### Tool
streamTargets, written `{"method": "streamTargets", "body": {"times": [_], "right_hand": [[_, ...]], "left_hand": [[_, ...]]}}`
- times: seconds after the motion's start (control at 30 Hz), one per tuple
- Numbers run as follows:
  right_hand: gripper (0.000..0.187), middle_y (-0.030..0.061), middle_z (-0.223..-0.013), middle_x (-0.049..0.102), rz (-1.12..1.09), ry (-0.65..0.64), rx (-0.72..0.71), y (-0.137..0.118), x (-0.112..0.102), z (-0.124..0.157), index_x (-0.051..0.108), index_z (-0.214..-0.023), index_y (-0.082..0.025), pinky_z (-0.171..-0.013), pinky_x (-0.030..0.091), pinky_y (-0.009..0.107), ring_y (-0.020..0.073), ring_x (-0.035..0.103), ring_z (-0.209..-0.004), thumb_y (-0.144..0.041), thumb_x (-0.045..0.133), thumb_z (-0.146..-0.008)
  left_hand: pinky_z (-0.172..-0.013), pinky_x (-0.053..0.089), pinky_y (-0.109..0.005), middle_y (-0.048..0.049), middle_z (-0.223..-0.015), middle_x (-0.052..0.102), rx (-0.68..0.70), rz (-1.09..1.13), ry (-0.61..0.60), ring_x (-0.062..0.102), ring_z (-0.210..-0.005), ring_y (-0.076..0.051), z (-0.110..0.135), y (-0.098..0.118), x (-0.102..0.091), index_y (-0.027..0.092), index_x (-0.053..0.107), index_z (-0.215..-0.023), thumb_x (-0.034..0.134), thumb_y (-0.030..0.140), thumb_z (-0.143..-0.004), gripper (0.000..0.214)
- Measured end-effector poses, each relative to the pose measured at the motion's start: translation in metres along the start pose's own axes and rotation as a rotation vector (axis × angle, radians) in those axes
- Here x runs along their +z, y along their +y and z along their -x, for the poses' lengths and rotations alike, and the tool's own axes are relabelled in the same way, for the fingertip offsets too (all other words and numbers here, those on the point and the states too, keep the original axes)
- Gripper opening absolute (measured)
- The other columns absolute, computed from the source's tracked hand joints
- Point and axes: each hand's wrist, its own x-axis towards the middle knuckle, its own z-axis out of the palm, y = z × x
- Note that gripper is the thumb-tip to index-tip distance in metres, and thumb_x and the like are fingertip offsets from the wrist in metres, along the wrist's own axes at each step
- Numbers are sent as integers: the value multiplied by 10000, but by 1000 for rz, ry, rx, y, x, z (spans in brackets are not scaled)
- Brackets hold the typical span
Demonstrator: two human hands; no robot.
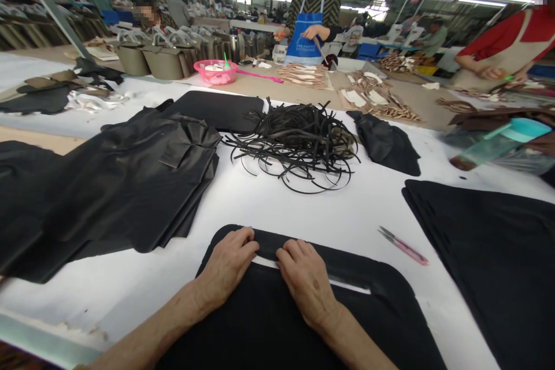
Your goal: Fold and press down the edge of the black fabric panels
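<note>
From where I'm standing, the only lettering I can pick out is the pale print (304, 45) across the front of the blue apron (307, 24) on the person (313, 4) facing us, and it's too small and blurred to read a single word.

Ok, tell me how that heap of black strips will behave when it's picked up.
The strips will likely flop and bend, since many already curl into loose loops. They may tangle, so lifting a few could drag others along: they cross in every direction. Each looks thin and narrow, so a handful is probably light for its bulk.
</note>
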Motion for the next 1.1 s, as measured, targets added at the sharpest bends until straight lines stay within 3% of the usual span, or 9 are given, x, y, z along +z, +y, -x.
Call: {"method": "streamTargets", "body": {"times": [0.23, 0.43, 0.8, 1.1], "right_hand": [[127, 25, -845, 526, -140, -30, 171, 27, -12, 30, 574, -857, -193, -728, 359, 326, 191, 452, -793, -96, 492, -865], [150, 10, -804, 521, -195, 26, 252, 37, -16, 42, 554, -788, -200, -691, 377, 301, 173, 468, -757, -113, 472, -878], [229, 12, -725, 491, -30, 48, 315, 36, -10, 45, 504, -712, -207, -683, 347, 308, 179, 468, -702, -134, 390, -898], [199, 26, -730, 535, 59, -88, 398, 34, -14, 35, 509, -698, -206, -660, 331, 319, 195, 484, -705, -82, 444, -839]], "left_hand": [[-724, 412, -337, -34, -885, 508, 36, 36, -25, 471, -817, -185, -7, -2, -4, 196, 531, -784, 398, 120, -855, 169], [-753, 413, -341, -31, -909, 511, 25, 59, -50, 470, -847, -185, -7, -2, -4, 200, 498, -781, 388, 133, -869, 156], [-804, 416, -374, -44, -939, 524, -68, 4, -81, 472, -882, -196, -8, 8, -3, 196, 525, -815, 344, 143, -894, 205], [-755, 409, -408, -74, -885, 521, -201, -153, -104, 467, -843, -228, -15, 23, -2, 171, 531, -756, 367, 118, -857, 200]]}}
